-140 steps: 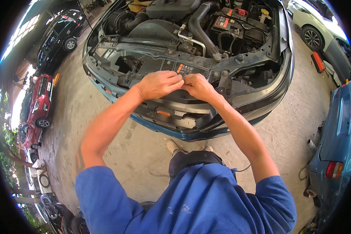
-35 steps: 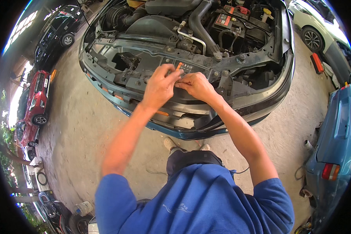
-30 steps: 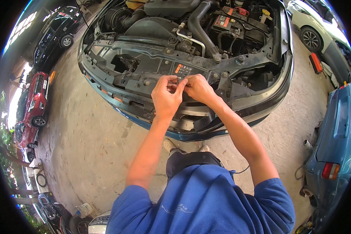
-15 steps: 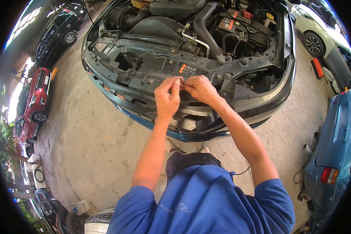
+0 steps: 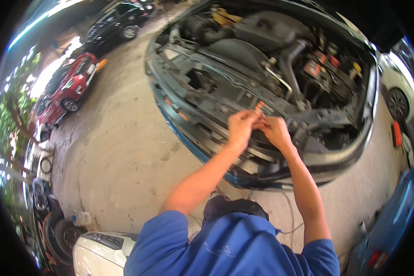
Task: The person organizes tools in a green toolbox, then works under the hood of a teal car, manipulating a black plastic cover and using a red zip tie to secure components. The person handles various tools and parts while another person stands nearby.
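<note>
Both of my arms reach out over the front of a blue car with its engine bay (image 5: 244, 55) exposed. My left hand (image 5: 242, 129) is closed, fingertips pinched together. Right against it, my right hand (image 5: 278, 132) is closed too, its fingertips meeting those of the left. Whatever small thing they hold between them is too small and blurred to name. Beneath the hands runs the black front panel (image 5: 232, 94) behind the bumper, with an orange label (image 5: 260, 105) just beyond my fingertips. The battery (image 5: 313, 68) sits farther right in the bay.
A red car (image 5: 66, 87) and a black car (image 5: 117, 25) stand at the far left. At the right are a white car (image 5: 397, 83) and a blue vehicle body part (image 5: 386, 225). Cables (image 5: 292, 216) lie on the concrete floor. A white car panel (image 5: 101, 250) is at the lower left.
The view has swung left, so the car and my hands sit farther right and lower in the picture. My hands stay pinched together over the front panel.
</note>
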Motion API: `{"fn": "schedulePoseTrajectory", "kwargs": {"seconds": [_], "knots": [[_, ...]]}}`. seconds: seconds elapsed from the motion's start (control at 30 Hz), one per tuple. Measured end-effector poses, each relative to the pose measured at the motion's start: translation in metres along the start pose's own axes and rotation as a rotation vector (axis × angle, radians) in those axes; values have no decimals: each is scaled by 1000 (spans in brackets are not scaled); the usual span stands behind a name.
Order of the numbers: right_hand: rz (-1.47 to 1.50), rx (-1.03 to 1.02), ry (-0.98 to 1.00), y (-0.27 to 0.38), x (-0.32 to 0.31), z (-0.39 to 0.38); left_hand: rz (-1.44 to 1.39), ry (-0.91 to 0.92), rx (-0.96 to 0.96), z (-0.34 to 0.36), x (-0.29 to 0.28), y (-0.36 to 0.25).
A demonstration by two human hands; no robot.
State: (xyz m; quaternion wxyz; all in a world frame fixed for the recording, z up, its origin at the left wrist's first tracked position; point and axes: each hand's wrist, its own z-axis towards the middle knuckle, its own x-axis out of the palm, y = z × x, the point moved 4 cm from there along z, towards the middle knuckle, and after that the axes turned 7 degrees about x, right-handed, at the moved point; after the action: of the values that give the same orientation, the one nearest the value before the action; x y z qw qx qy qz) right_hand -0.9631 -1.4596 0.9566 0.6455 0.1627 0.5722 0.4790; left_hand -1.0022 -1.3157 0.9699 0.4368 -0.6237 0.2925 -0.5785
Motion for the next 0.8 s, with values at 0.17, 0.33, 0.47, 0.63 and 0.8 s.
{"fn": "schedulePoseTrajectory", "kwargs": {"seconds": [0.17,0.33,0.47,0.63,0.8], "knots": [[56,-33,-16,7,-5,-4,149,-43,86,3,3,4],[-24,-25,0,13,-8,-4,446,-144,276,-5,4,0],[21,9,7,12,-8,-3,793,-219,478,-12,12,-16],[-25,-34,-4,7,-7,-4,946,-195,517,-14,22,-24],[-48,17,15,9,-9,-5,1175,216,686,7,27,-33]]}}
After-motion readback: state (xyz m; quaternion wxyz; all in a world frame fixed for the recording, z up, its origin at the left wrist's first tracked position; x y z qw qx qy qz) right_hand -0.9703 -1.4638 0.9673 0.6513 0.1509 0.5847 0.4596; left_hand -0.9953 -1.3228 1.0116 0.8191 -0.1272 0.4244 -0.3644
